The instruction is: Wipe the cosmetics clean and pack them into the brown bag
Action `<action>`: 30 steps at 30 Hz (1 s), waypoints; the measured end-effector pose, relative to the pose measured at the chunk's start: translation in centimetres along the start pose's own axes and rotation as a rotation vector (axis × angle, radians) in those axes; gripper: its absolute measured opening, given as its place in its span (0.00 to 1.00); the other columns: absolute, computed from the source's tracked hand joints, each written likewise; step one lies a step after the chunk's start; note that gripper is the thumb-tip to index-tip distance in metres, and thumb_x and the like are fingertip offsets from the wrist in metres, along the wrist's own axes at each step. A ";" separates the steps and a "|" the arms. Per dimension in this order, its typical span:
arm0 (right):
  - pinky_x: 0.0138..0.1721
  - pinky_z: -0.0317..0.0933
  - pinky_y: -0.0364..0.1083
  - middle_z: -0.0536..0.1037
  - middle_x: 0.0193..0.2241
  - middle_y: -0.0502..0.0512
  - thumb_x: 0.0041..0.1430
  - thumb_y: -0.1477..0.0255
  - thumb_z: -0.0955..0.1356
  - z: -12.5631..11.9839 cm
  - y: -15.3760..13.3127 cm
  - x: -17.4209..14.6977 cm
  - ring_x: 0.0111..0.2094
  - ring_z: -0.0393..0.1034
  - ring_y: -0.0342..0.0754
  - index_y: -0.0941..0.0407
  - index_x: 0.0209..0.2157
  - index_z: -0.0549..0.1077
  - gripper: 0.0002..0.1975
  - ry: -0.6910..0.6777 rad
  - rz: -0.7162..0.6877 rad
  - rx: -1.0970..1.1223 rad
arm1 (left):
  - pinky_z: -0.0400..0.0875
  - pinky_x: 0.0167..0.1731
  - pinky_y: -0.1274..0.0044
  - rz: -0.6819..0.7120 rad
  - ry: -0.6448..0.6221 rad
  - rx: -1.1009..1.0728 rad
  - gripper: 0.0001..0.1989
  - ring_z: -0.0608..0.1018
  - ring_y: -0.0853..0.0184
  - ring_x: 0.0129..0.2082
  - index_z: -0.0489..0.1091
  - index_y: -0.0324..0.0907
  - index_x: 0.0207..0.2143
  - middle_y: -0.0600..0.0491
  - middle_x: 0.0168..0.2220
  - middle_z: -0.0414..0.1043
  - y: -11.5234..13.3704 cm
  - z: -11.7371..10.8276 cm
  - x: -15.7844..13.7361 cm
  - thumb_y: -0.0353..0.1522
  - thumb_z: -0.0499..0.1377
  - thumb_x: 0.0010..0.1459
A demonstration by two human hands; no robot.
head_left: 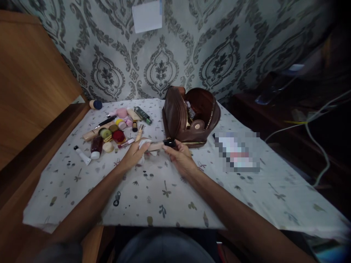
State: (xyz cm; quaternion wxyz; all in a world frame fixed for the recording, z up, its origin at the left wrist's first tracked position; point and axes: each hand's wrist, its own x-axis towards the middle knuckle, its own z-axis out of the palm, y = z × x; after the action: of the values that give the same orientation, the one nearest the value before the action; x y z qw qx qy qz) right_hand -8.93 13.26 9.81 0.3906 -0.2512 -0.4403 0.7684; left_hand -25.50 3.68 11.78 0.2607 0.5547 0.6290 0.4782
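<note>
"One bottle [156, 146], front and centre! Who's got it?"
"Me! My right hand [181, 155] clamps its black cap [169, 143], my left hand [134, 152] pinches its pale end with a tissue [144, 141], near the brown bag [175, 117]."

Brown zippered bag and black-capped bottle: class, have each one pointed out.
Brown zippered bag [175, 117]: head view, on its outer wall.
Black-capped bottle [157, 146]: head view, on its beige body.

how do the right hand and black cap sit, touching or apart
Touching: the head view shows the right hand closed on the black cap, with no visible gap between.
</note>
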 end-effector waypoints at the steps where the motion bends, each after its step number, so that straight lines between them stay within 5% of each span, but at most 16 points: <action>1: 0.34 0.62 0.43 0.74 0.27 0.46 0.34 0.67 0.81 0.0 -0.1 0.1 0.28 0.65 0.41 0.55 0.28 0.74 0.19 -0.008 0.004 0.017 | 0.73 0.42 0.73 0.058 -0.016 0.042 0.22 0.78 0.62 0.39 0.73 0.39 0.39 0.50 0.38 0.78 0.1 -0.1 0.0 0.48 0.51 0.64; 4: 0.35 0.63 0.43 0.76 0.27 0.47 0.33 0.67 0.81 0.1 -0.2 0.0 0.29 0.67 0.41 0.55 0.28 0.75 0.19 -0.042 0.036 0.037 | 0.67 0.55 0.70 0.142 -0.104 0.145 0.23 0.75 0.58 0.53 0.70 0.40 0.53 0.47 0.52 0.75 0.3 -0.2 -0.1 0.45 0.52 0.65; 11: 0.35 0.64 0.43 0.78 0.29 0.48 0.31 0.69 0.81 0.5 0.3 -0.5 0.30 0.69 0.43 0.55 0.31 0.76 0.22 -0.074 0.054 0.004 | 0.65 0.59 0.67 0.364 -0.235 0.490 0.30 0.69 0.58 0.62 0.53 0.46 0.67 0.47 0.64 0.63 -0.2 0.5 -0.9 0.43 0.52 0.66; 19: 0.23 0.55 0.40 0.73 0.25 0.44 0.32 0.63 0.81 0.4 0.1 -0.2 0.22 0.62 0.38 0.55 0.31 0.73 0.24 -0.019 0.108 0.007 | 0.71 0.49 0.69 0.341 -0.153 0.478 0.21 0.78 0.59 0.48 0.65 0.38 0.56 0.42 0.50 0.75 -0.7 0.3 -0.7 0.41 0.51 0.67; 25: 0.26 0.57 0.41 0.73 0.28 0.47 0.37 0.61 0.80 0.1 -0.1 -0.2 0.24 0.63 0.38 0.56 0.32 0.75 0.21 -0.108 0.104 -0.020 | 0.70 0.37 0.75 0.198 -0.119 0.384 0.16 0.76 0.66 0.31 0.69 0.40 0.44 0.53 0.31 0.75 -0.1 0.1 -0.5 0.42 0.51 0.66; 30: 0.25 0.59 0.43 0.73 0.28 0.48 0.41 0.60 0.78 0.1 0.0 -0.3 0.24 0.64 0.41 0.55 0.33 0.75 0.20 -0.120 0.006 -0.108 | 0.69 0.51 0.69 0.299 -0.042 0.439 0.21 0.76 0.59 0.52 0.63 0.40 0.58 0.44 0.53 0.73 -1.0 1.2 -1.0 0.40 0.50 0.67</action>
State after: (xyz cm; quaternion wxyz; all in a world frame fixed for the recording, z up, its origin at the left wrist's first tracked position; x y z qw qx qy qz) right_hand -8.78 12.96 9.86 0.3469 -0.2266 -0.5033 0.7583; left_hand -24.71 3.18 10.23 0.0735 0.6946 0.6231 0.3521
